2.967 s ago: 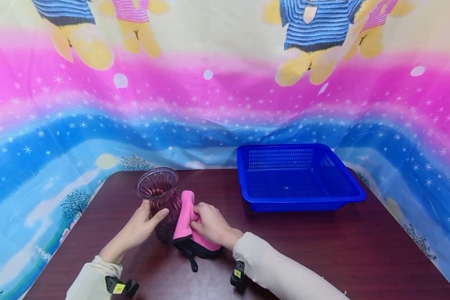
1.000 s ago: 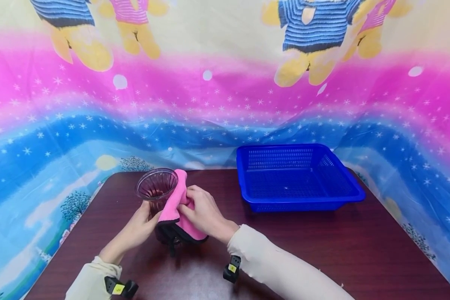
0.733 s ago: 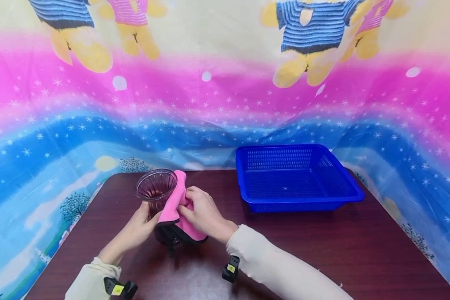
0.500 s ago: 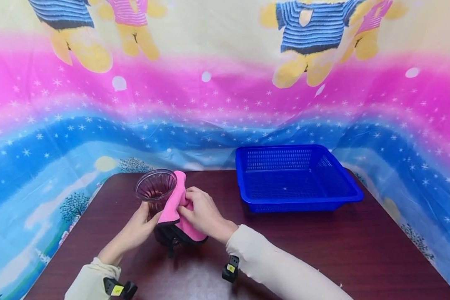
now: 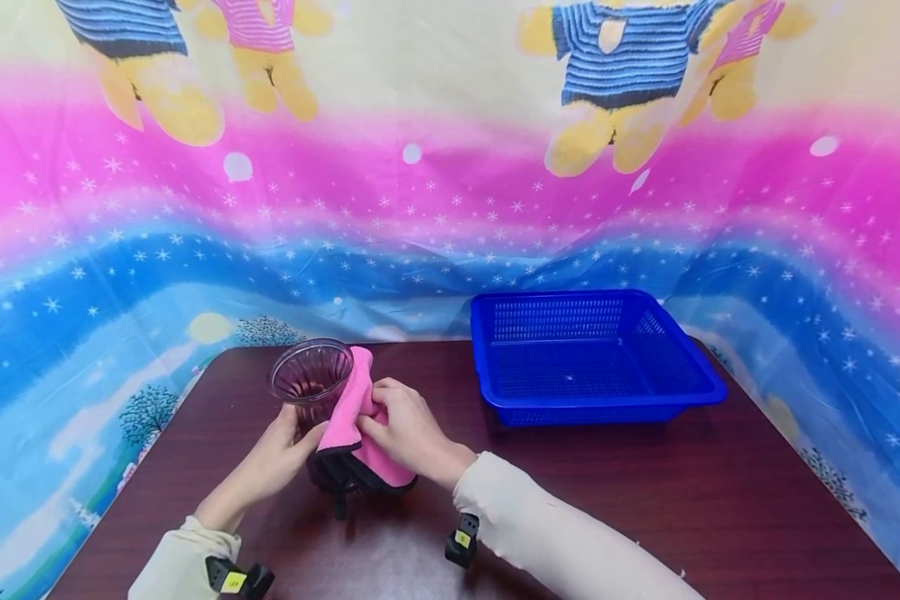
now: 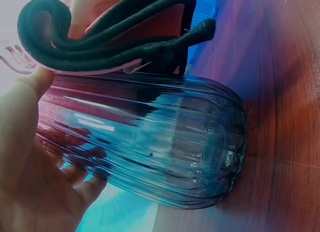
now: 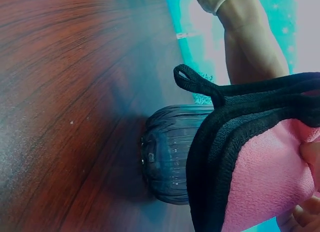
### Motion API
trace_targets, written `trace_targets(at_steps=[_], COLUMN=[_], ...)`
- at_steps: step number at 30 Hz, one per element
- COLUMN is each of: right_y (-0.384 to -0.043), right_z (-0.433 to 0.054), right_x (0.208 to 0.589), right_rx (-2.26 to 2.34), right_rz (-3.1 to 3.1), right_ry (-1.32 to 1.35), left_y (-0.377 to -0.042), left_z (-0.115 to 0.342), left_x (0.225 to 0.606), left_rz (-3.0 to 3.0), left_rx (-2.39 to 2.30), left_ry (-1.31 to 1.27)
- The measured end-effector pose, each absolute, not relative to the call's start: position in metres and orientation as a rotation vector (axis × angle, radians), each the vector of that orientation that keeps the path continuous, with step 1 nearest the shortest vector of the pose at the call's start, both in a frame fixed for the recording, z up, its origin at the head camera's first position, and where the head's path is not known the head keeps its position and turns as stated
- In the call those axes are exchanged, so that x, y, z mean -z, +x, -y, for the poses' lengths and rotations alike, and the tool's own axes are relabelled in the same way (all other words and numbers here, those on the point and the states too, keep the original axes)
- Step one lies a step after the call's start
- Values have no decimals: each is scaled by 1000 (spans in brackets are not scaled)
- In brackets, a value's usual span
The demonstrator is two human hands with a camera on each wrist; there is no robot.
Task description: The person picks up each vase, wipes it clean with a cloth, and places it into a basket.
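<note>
A ribbed, see-through glass vase (image 5: 313, 371) with a flared rim stands upright on the table's left half. My left hand (image 5: 279, 450) grips its side, the fingers wrapped behind the glass in the left wrist view. My right hand (image 5: 408, 429) pinches a folded pink cloth (image 5: 348, 408) with black edging and a hanging loop, and holds it against the vase's right side. The cloth hides part of the vase's body in the head view. Near the table, the vase's fluted base (image 7: 167, 154) shows below the cloth in the right wrist view.
A blue plastic basket (image 5: 600, 400) with perforated walls sits at the back right of the dark wooden table (image 5: 607, 500). Behind the table hangs a printed backdrop (image 5: 450, 200) in pink and blue.
Since the earliest frame, my right hand has brought the cloth up and left onto the vase's side. Over the last half second it has slid down very slightly. My left hand keeps its grip.
</note>
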State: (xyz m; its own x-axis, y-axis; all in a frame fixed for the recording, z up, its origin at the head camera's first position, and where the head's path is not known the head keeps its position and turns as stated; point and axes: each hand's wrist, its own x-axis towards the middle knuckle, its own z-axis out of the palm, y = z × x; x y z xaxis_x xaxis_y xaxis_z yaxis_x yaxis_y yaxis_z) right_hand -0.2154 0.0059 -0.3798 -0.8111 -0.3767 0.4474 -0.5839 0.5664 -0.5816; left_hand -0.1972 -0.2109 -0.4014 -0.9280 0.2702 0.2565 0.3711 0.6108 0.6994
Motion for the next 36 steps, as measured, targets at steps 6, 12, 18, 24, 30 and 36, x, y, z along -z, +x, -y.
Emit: trace_targets(at_steps=[6,12,18,24,30,36], right_y=[-216,-216,-216,-217,-219,-219], right_z=[-6,-8,-9,-11,-12,-14], right_x=[382,386,391,396,401,407], right_rx=[-1079,-1074,-1071,-1057,-1029,-1015], right_rz=[2550,2572,2565,2577,2601,2622], right_ry=[791,785,798,813,814,817], left_y=[-197,-197,-198,-198,-198,-198], left_z=[211,210,209,209,209,209], left_x=[401,402,403,404,404,404], left_rz=[2688,2699,2700,2688,2692,2702], left_rx=[1211,1206,1233,1251,1236,1218], left_ry=[-567,-551,-529,-525,-518,-507])
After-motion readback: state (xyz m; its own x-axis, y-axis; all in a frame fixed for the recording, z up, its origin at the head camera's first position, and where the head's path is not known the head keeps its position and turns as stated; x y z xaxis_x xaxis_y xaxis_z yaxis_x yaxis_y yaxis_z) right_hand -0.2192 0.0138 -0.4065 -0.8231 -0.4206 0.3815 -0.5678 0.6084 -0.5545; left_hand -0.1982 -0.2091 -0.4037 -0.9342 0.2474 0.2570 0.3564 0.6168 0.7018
